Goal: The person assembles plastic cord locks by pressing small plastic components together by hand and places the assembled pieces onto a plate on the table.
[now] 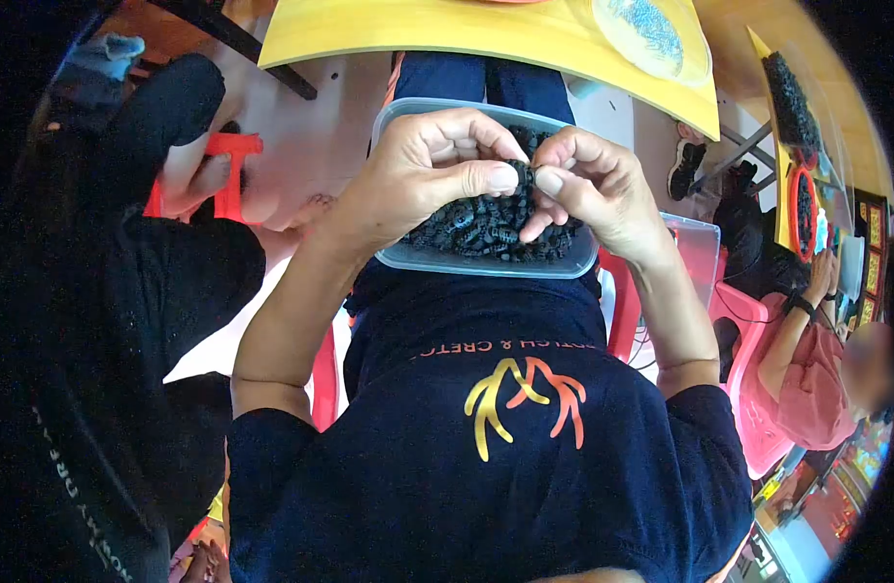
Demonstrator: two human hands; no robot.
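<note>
A clear plastic tub (398, 257) rests on the lap, filled with small black ridged pieces (481, 233). Above it, my left hand (447, 165) pinches a small black piece (521, 180) between thumb and index finger. On the other side of that piece, my right hand (583, 180) also closes thumb and index finger at its edge, with the other fingers curled below. The two sets of fingertips almost meet over the tub. The shape of the held piece is partly hidden by the fingers.
A yellow table (418, 27) lies just beyond the knees, with a round clear lid or dish (651, 37) on it. A person in black sits close at the left; another in pink (811, 389) sits at the right by a second table. A red stool (748, 428) stands between.
</note>
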